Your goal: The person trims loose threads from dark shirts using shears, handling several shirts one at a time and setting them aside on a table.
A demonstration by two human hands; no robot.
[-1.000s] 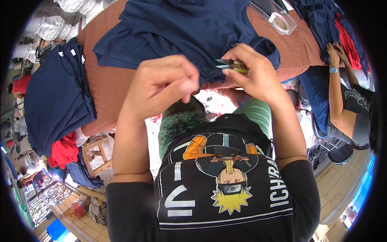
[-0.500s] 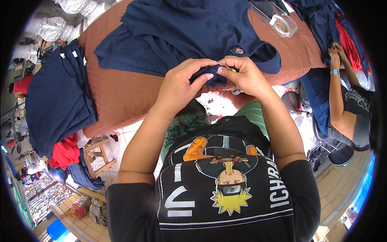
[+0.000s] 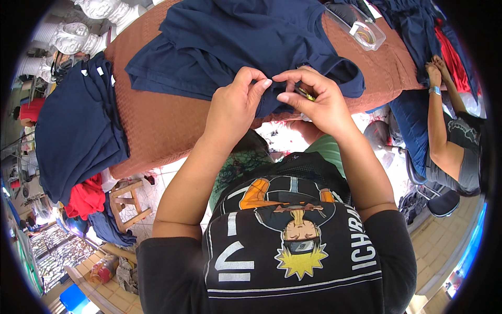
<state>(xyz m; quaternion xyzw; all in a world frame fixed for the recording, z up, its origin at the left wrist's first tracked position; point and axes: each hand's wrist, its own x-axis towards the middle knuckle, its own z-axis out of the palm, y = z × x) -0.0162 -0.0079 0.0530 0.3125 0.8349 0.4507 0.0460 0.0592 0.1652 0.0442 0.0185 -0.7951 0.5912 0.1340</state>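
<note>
A navy blue garment [image 3: 235, 39] lies spread on the brown-covered table before me, its near edge hanging over the side between my hands. My left hand [image 3: 236, 99] is closed in a pinch just above that edge; whatever is between thumb and forefinger is too small to make out. Close by on the right, my right hand [image 3: 320, 99] has thumb and forefinger apart, the forefinger reaching toward the left fingertips. Yellow-and-black thread snips [image 3: 305, 94] are tucked in its curled fingers, their blades hidden.
Folded navy garments [image 3: 78, 115] hang over the left end of the brown cloth [image 3: 151, 120]. A clear plastic box [image 3: 361, 31] with a tape roll stands at the back right. At far right a person [image 3: 455, 136] handles dark cloth. A wooden stool [image 3: 125, 204] stands lower left.
My hands have shifted slightly up from the garment's edge. The right thumb has come away from the forefinger, and the thin blade seen before is now hidden.
</note>
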